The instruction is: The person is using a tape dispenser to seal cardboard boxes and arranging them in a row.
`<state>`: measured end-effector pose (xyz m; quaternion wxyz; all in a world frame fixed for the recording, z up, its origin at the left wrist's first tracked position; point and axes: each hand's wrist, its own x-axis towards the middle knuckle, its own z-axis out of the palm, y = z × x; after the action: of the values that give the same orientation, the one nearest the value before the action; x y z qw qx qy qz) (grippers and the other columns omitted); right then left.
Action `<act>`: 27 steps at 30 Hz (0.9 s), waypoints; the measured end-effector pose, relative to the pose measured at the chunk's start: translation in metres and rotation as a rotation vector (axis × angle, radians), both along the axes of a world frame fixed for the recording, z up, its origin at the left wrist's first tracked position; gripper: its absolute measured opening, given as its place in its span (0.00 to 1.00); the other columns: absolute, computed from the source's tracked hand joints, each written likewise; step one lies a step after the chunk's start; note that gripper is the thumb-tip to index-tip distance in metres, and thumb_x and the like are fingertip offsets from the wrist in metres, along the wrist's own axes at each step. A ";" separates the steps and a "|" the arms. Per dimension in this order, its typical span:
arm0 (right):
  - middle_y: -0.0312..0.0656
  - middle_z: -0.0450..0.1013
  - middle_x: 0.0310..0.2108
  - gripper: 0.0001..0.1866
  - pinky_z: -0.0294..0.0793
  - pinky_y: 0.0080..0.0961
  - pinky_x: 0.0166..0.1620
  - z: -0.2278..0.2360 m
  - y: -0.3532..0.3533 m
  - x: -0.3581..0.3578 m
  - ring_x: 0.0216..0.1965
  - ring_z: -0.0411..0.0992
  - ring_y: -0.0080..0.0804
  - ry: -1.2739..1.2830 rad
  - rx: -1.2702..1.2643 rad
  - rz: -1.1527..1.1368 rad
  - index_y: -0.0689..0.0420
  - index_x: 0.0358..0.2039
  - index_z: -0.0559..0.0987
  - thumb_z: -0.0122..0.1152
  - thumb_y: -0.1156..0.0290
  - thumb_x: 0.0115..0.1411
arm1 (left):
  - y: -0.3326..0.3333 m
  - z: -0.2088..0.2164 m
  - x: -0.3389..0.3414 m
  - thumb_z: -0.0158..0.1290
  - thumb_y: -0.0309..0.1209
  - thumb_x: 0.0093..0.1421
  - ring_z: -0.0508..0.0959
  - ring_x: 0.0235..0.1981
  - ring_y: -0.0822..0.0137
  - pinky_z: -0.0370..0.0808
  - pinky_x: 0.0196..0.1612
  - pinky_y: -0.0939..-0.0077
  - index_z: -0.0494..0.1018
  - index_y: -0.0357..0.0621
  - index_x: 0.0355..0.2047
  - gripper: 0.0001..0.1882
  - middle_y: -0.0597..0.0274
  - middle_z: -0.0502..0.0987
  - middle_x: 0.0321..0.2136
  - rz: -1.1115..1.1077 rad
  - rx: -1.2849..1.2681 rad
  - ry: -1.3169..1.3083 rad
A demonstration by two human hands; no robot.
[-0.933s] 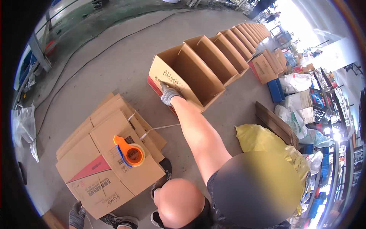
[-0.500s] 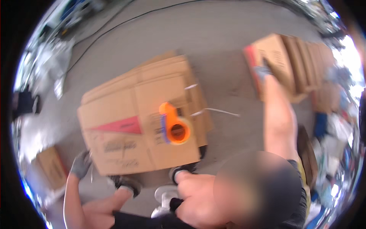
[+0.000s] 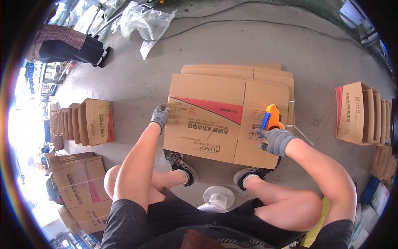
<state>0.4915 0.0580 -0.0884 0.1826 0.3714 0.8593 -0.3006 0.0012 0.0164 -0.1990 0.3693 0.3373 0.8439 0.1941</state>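
Observation:
A pile of flattened cardboard cartons lies on the floor in front of my feet, its top sheet printed with a red wedge and dark lettering. My left hand, in a grey glove, is closed on the left edge of the top carton. On the right part of that sheet is an orange, blue and yellow tape dispenser. My right hand, also gloved, has its fingers bent round the dispenser's near end and hides much of it. White strapping sticks out from the pile's right side.
Rows of opened cartons stand at the left and right. Strapped flat cartons are at the lower left. Clear plastic sheeting and a dark cable lie on the far floor. Another person is at the upper left.
My view has swung to the right way round the pile. My right hand has left the right-hand carton row and come to the tape dispenser. My left hand now grips the top carton's edge.

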 end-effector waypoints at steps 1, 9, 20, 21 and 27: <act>0.53 0.77 0.40 0.25 0.75 0.41 0.47 -0.013 0.000 -0.011 0.42 0.76 0.49 -0.134 -0.066 0.002 0.53 0.56 0.73 0.57 0.56 0.59 | 0.001 0.011 -0.007 0.52 0.28 0.61 0.77 0.49 0.60 0.71 0.54 0.71 0.67 0.36 0.57 0.24 0.49 0.77 0.49 0.005 0.013 0.002; 0.53 0.78 0.31 0.14 0.75 0.43 0.39 -0.037 -0.001 -0.043 0.35 0.77 0.53 -0.168 0.224 -0.418 0.57 0.36 0.80 0.57 0.60 0.56 | 0.034 0.096 -0.056 0.56 0.33 0.56 0.75 0.32 0.66 0.73 0.40 0.70 0.74 0.38 0.43 0.16 0.59 0.79 0.32 -0.029 0.194 0.078; 0.54 0.77 0.41 0.19 0.74 0.46 0.47 0.040 -0.016 -0.081 0.43 0.77 0.53 -0.257 0.112 -0.272 0.56 0.38 0.82 0.52 0.55 0.59 | -0.016 0.234 -0.137 0.46 0.18 0.57 0.76 0.40 0.71 0.72 0.46 0.79 0.71 0.40 0.54 0.23 0.64 0.78 0.41 0.167 0.855 -0.035; 0.53 0.77 0.41 0.19 0.75 0.46 0.47 0.096 -0.011 -0.098 0.42 0.77 0.53 -0.185 0.229 -0.359 0.56 0.41 0.81 0.53 0.57 0.59 | -0.021 0.240 -0.129 0.45 0.16 0.57 0.76 0.42 0.71 0.72 0.48 0.79 0.71 0.40 0.54 0.23 0.63 0.78 0.43 0.190 0.844 0.048; 0.56 0.63 0.60 0.29 0.65 0.43 0.61 0.222 0.005 -0.129 0.60 0.63 0.53 0.430 1.059 -0.356 0.58 0.59 0.68 0.59 0.66 0.56 | -0.037 0.247 -0.131 0.46 0.16 0.56 0.75 0.44 0.71 0.71 0.50 0.77 0.69 0.39 0.56 0.25 0.60 0.77 0.45 0.058 0.881 0.086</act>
<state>0.3624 0.0627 0.1337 -0.2585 0.4813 0.8343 0.0743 -0.1296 -0.0207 0.0482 0.1494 0.4466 0.7041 0.5315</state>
